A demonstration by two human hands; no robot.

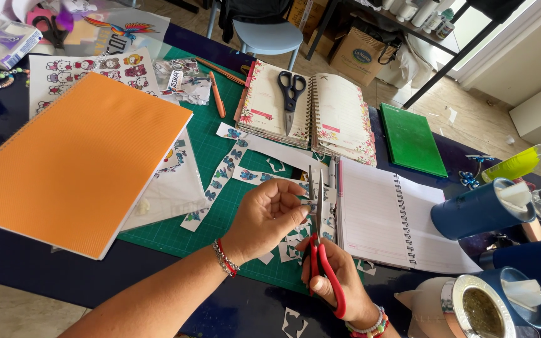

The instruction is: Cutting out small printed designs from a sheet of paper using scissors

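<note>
Our right hand (339,275) grips the red-handled scissors (318,238), blades up and parted around a small sticker cutout (309,201) that our left hand (264,216) pinches at its fingertips. Just beyond the grip lie strips of blue cartoon stickers (223,172) on the green cutting mat (211,141). Left of it sits an orange notebook (73,156); right, an open lined planner (386,216). Farther off, a brown cardboard box (359,55) bears a round blue label.
</note>
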